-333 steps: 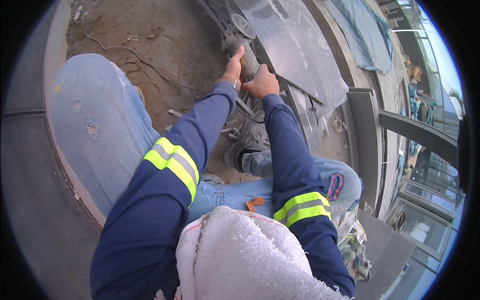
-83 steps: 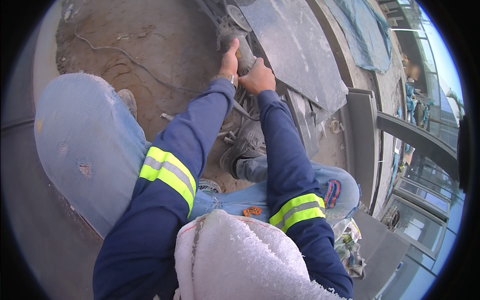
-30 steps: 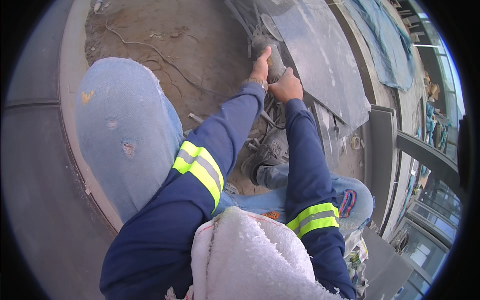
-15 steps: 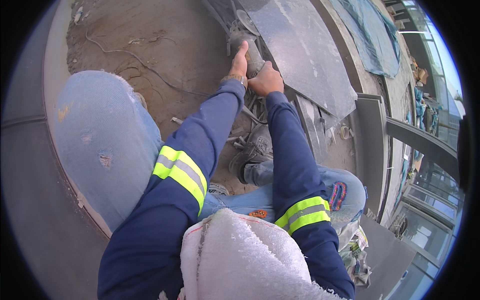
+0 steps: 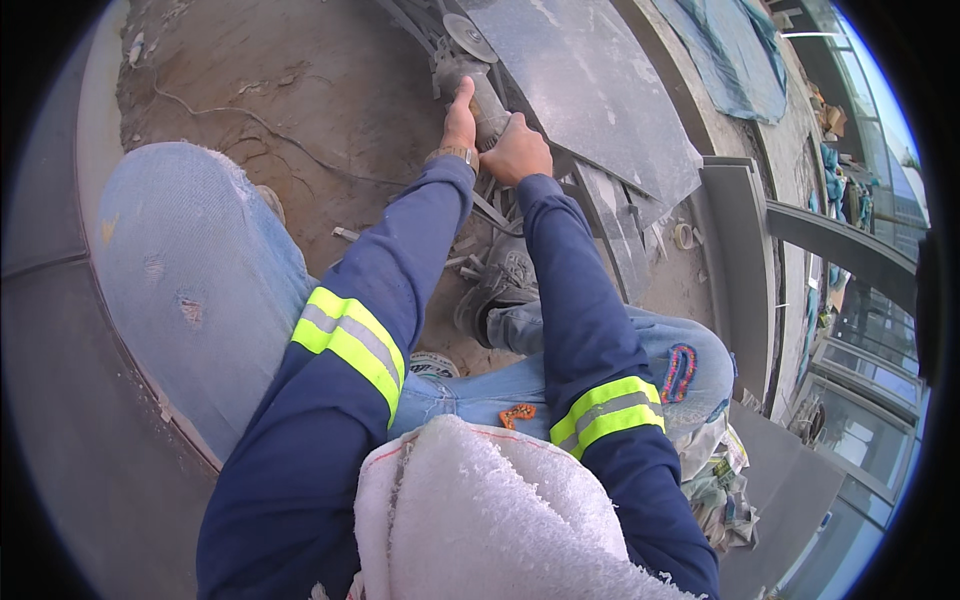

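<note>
Both of my arms reach forward to a dusty angle grinder [image 5: 487, 108]. My left hand [image 5: 460, 122] is closed around the near left side of its body, thumb pointing up along it. My right hand [image 5: 518, 152] wraps the rear end of the grinder, just right of and below the left. The round grinding disc [image 5: 470, 38] sits at the far end, close to the left edge of a grey flat panel [image 5: 590, 90]. I cannot tell whether the disc touches the panel. Narrow metal strips [image 5: 410, 22] lie beyond the disc at its left.
A thin cable [image 5: 250, 115] runs over the dusty ground toward my hands. My boot [image 5: 497, 290] stands below the grinder among scraps. At the right are a roll of tape [image 5: 684, 236], a grey frame piece [image 5: 738, 250] and a blue sheet [image 5: 735, 60]. A grey panel [image 5: 110, 400] lines my left.
Hands, grinder and surroundings all sit slightly farther left and up in the picture. The disc shows a little more of its flat face. Both hands keep their hold on the grinder.
</note>
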The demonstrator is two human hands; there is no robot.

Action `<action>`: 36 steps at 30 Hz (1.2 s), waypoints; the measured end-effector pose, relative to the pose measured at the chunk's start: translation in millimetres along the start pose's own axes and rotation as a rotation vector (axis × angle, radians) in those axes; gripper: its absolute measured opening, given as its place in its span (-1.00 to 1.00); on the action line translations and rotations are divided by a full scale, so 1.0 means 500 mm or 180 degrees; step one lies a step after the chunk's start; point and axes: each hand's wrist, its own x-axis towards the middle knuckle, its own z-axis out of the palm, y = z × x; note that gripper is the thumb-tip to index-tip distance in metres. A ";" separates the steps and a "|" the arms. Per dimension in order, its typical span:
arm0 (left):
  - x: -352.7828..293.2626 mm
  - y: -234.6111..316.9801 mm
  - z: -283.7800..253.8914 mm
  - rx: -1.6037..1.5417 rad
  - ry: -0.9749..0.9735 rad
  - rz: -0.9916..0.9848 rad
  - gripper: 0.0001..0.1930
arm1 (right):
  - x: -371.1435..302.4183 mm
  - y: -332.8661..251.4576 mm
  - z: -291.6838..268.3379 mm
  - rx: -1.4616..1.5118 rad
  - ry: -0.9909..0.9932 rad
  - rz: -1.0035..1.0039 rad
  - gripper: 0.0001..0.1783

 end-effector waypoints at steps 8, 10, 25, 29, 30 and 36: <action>-0.032 0.005 0.003 -0.0061 -0.0015 -0.0003 -0.39 | -0.014 0.003 0.003 -0.0009 0.0024 -0.0014 -0.02; -0.042 0.004 0.009 -0.0113 -0.0039 -0.0014 -0.39 | -0.015 0.007 0.002 -0.0022 0.0009 0.0009 -0.02; -0.035 -0.018 -0.009 -0.0029 -0.0062 0.0055 -0.35 | -0.032 0.013 0.004 -0.0043 0.0011 -0.0041 -0.05; -0.035 -0.020 -0.013 0.0015 -0.0073 0.0080 -0.33 | -0.038 0.011 0.003 -0.0033 0.0007 -0.0031 -0.07; -0.041 -0.023 -0.011 0.0024 -0.0075 0.0050 -0.32 | -0.041 0.014 0.002 -0.0045 -0.0002 -0.0011 -0.07; -0.064 -0.023 -0.007 0.0023 -0.0104 0.0021 -0.30 | -0.049 0.021 0.007 -0.0134 0.0053 0.0020 -0.07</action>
